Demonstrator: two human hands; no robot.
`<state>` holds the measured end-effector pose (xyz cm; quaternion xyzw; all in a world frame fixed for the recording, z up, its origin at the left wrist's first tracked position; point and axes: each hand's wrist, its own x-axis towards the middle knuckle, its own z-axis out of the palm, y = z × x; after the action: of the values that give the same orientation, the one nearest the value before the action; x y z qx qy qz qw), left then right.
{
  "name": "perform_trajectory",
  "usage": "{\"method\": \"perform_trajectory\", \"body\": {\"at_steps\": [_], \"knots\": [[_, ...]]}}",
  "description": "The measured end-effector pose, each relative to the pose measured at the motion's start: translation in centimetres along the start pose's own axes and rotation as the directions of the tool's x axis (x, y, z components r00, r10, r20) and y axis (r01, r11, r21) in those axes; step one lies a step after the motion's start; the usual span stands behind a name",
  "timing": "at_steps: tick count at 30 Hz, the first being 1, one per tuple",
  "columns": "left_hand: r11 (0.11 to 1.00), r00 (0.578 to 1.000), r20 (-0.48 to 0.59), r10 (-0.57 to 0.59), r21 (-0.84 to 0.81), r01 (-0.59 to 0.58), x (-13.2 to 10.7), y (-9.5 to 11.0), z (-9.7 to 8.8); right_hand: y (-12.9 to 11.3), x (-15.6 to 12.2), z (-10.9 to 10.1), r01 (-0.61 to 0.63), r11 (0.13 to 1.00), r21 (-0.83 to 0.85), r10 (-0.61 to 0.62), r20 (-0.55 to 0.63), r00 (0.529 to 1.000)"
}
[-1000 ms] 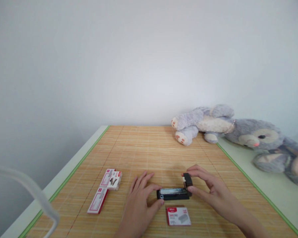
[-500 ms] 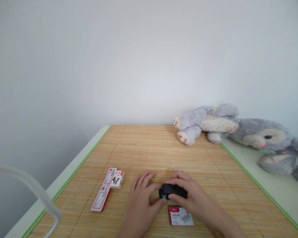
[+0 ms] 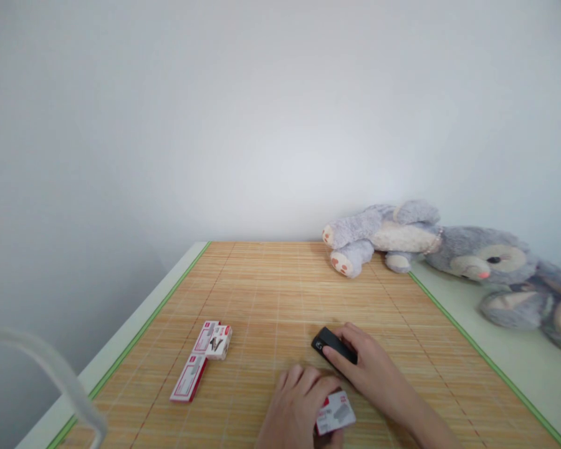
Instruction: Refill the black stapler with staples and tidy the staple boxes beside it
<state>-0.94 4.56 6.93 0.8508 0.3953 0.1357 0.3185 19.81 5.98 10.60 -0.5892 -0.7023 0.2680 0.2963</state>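
Observation:
A black stapler (image 3: pixel 334 346) lies on the bamboo mat, its rear half wrapped by my right hand (image 3: pixel 365 358). Nearer to me, my left hand (image 3: pixel 299 405) grips a small red and white staples box (image 3: pixel 336 413) between thumb and fingers. The box's left side is covered by that hand, and its printed face points up. Left of both hands, two flat red and white boxes (image 3: pixel 190 377) lie end to end, and a smaller white box (image 3: pixel 219 342) with a dark clip picture sits against them.
The bamboo mat (image 3: pixel 262 280) with green edging covers the table. A grey plush toy (image 3: pixel 477 255) lies along the back right by the wall. In the lower left, a white curved cable or arm (image 3: pixel 60 368) crosses the view.
My left hand has left the stapler's front end, moved right and nearer to me, and taken hold of the staples box. The stapler has turned slightly in my right hand.

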Motion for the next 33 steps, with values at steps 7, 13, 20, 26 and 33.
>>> {"method": "perform_trajectory", "body": {"at_steps": [7,13,20,26,33], "knots": [[0.972,0.958,-0.200,-0.205,0.072,0.223,-0.4,0.6,-1.6,1.9,-2.1,-0.4,-0.191,0.978,0.082,0.192,-0.013,0.981],[0.960,0.953,-0.120,-0.279,-0.007,0.280,-1.7,-0.5,-3.0,2.5,-4.2,0.3,-0.253,0.963,0.096,0.251,0.024,0.968],[0.954,0.956,-0.015,-0.293,-0.071,0.292,-1.6,-0.2,-4.0,2.6,-6.0,0.6,-0.158,0.954,0.256,0.114,0.176,0.978],[0.949,0.947,-0.087,-0.308,-0.101,0.299,-0.3,0.6,-2.6,2.6,-5.6,0.9,-0.045,0.992,0.122,0.027,0.144,0.989],[0.962,0.970,-0.059,-0.237,-0.151,0.226,-0.2,0.7,-2.5,3.6,-5.6,2.1,-0.029,1.000,0.001,0.029,0.148,0.989]]}}
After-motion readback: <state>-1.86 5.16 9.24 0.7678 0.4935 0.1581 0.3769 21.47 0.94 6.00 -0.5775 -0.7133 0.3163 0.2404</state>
